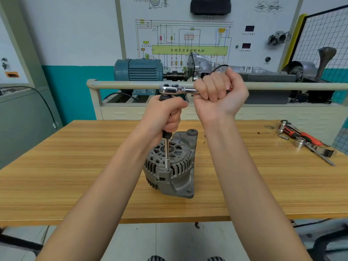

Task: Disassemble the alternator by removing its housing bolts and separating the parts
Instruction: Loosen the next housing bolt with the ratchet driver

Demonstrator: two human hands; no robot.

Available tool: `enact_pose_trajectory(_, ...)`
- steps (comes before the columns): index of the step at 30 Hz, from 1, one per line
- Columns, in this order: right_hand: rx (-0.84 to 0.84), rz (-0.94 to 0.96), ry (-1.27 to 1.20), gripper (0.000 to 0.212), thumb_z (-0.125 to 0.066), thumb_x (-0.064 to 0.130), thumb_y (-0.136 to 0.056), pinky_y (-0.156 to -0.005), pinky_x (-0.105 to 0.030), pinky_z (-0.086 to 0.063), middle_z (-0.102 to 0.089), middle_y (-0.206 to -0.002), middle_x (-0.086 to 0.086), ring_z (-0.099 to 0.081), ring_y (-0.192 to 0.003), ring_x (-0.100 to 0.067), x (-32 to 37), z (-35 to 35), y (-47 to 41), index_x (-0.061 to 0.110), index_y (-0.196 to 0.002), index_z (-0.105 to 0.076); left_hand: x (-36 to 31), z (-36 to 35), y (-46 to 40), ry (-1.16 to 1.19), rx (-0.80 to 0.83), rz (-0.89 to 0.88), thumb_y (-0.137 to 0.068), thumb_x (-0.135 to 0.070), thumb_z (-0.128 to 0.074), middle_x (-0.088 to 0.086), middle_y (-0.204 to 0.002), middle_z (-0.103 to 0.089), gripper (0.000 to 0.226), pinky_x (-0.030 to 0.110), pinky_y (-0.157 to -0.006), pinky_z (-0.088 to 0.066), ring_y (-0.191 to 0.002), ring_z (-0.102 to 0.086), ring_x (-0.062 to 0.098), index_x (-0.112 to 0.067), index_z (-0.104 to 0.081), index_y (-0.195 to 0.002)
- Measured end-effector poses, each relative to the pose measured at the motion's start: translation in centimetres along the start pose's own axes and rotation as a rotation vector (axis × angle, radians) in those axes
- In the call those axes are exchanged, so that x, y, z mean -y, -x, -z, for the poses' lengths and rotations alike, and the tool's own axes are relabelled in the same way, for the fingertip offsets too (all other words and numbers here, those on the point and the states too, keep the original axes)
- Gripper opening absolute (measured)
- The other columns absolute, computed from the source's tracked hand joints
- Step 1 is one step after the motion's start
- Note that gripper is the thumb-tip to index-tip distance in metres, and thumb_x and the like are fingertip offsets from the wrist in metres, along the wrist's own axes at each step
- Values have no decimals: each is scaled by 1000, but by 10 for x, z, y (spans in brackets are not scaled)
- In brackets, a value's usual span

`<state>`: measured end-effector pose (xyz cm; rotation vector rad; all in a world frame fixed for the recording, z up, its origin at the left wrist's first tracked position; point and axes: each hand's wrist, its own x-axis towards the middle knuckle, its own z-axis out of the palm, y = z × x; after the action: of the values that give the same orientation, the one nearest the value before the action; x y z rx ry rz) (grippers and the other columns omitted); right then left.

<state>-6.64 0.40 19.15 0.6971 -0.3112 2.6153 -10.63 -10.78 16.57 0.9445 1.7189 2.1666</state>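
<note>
Two hands shared one tool, each with its own job. The alternator [170, 164] stood on end near the middle of the wooden bench [75, 176], its vented housing face turned up so the housing bolts could be reached from above. The left hand [165, 115] had its fingers clenched round the black grip of a long extension [167, 155], holding the shaft upright with its tip seated on a bolt at the housing rim, probably to stop the tip slipping off. The right hand [219, 95] was wrapped tight round the handle of the ratchet [177, 89], held level, seemingly to supply the turning force. Spare sockets and tools [305, 141] lay well apart at the bench's right end.
</note>
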Motion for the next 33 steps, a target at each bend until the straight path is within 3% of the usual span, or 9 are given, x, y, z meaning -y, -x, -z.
enact_pose_trajectory(5,247,449,401,44,-36,5,-90,-43,-20,-16,-26,-36,7,-18,-32,-6,-25,-12,30,22,-49,-36,4,-14,-4,-40,-279,-41,-84,5,-52,-8,-40,-26,45,17,-40,-15,-35,-17,9,-19,-29,-55)
enact_pose_trajectory(7,359,706,624,34,-39,2,-87,-48,-22,-20,-36,-47,12,-24,-37,-3,-39,-13,41,25,-63,-41,5,-18,-5,-86,-366,-71,-85,5,-53,-10,-38,-28,44,17,-38,-17,-35,-20,8,-18,-30,-55)
enact_pose_trajectory(9,417,799,751,26,-40,6,-87,-50,-24,-23,-41,-56,11,-27,-41,-2,-46,-14,47,26,-70,-42,7,-19,-5,-141,-417,-109,-87,4,-53,-12,-37,-28,45,16,-36,-18,-35,-21,5,-17,-29,-55)
enact_pose_trajectory(12,418,703,646,34,-39,-1,-86,-49,-22,-22,-38,-48,11,-26,-37,-3,-40,-14,42,24,-63,-43,10,-15,-3,-84,-384,-120,-83,5,-54,-8,-42,-30,40,17,-38,-19,-39,-23,8,-17,-34,-57)
enact_pose_trajectory(15,372,447,437,46,-34,5,-88,-43,-18,-17,-29,-35,6,-20,-32,-4,-25,-14,29,17,-44,-40,6,-5,-1,-7,-214,-55,-82,6,-58,-6,-43,-32,38,18,-39,-22,-39,-25,10,-17,-37,-59)
enact_pose_trajectory(19,169,57,205,61,-27,14,-98,-39,-19,-17,-25,-31,6,-8,-35,-11,-7,-6,2,17,-38,-36,-2,11,-1,-9,49,-12,-80,-2,-63,-1,-44,-38,38,22,-44,-32,-41,-33,15,-17,-45,-50)
enact_pose_trajectory(22,-2,-131,1,63,-27,18,-99,-38,-18,-13,-23,-29,4,-5,-37,-9,-2,2,-18,15,-36,-34,-3,13,-2,48,165,5,-77,-5,-61,-2,-42,-35,38,21,-41,-29,-37,-32,13,-17,-42,-47)
enact_pose_trajectory(27,-38,-126,-57,61,-29,18,-97,-37,-18,-15,-23,-30,4,-13,-27,-10,0,9,-21,15,-37,-33,5,5,-4,65,99,-1,-91,2,-49,-6,-37,-24,53,15,-38,-14,-29,-17,7,-19,-31,-46)
enact_pose_trajectory(33,140,178,219,58,-29,12,-98,-40,-22,-16,-24,-33,6,-13,-33,-10,-10,-5,15,18,-41,-35,9,-9,-5,-16,-231,-68,-87,5,-52,-6,-41,-24,44,16,-39,-15,-33,-17,8,-18,-29,-57)
